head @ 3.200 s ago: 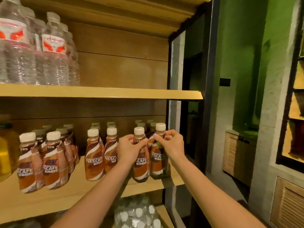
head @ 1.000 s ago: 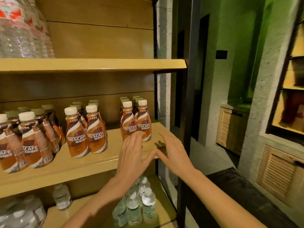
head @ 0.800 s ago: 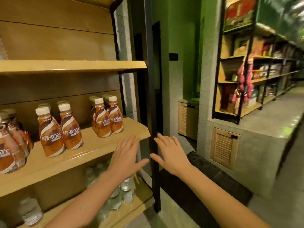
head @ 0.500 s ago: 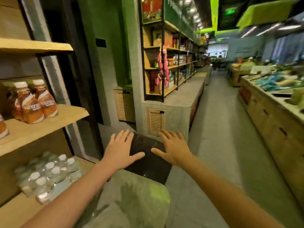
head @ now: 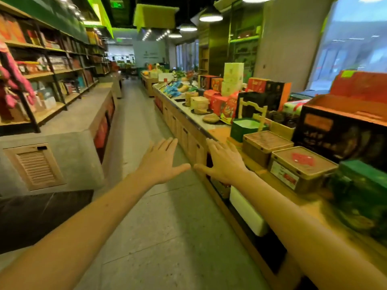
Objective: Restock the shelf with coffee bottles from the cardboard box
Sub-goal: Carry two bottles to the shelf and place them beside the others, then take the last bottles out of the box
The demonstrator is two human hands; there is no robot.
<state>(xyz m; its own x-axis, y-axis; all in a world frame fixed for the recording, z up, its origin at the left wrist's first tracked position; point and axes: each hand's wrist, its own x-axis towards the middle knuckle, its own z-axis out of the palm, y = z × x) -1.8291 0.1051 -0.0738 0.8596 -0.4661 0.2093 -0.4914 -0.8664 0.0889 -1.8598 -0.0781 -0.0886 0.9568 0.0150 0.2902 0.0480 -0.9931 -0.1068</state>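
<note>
A: Hands first, pls.

B: Both arms stretched fwd, palms down. Left hand (head: 160,164) and right hand (head: 224,164) flat w/ fingers spread wide, holding nothing. Thumb tips near each other but apart. Both hang in the air over the grey floor (head: 167,227), touching nothing.

A: Coffee bottles? Cardboard box?

B: Neither in this view, nor the shelf they go on. Can't tell where they are.

A: What's close by, then?

B: Lower left, a dark mat or slab (head: 37,218) at floor level. Just behind it a grey concrete plinth (head: 77,151) w/ a slatted vent panel (head: 34,166) in its face. On the right, a long wooden display counter (head: 196,141) runs beside the aisle; the right forearm crosses in front of its edge. A white block (head: 247,210) sits low under that counter edge.

A: On the counter?

B: Nearest: a green pack (head: 364,197), blurred. Then two square tins (head: 299,168) side by side, one w/ a red label on the lid. Behind them a big dark box w/ orange top (head: 343,126), a green box (head: 245,127), a small wooden frame (head: 253,110). Further on, red packs (head: 222,103), round items on plates, a tall white stack (head: 233,78).

A: Left side further back?

B: Black-framed shelves (head: 52,80) on the plinth, packed w/ boxed goods; pink items (head: 14,80) hang at the near end.

A: Aisle blocked?

B: No, bare floor ahead. Far end: more stands, a pale wall (head: 148,52), ceiling lamps (head: 210,17), big window (head: 356,38) on the right.
</note>
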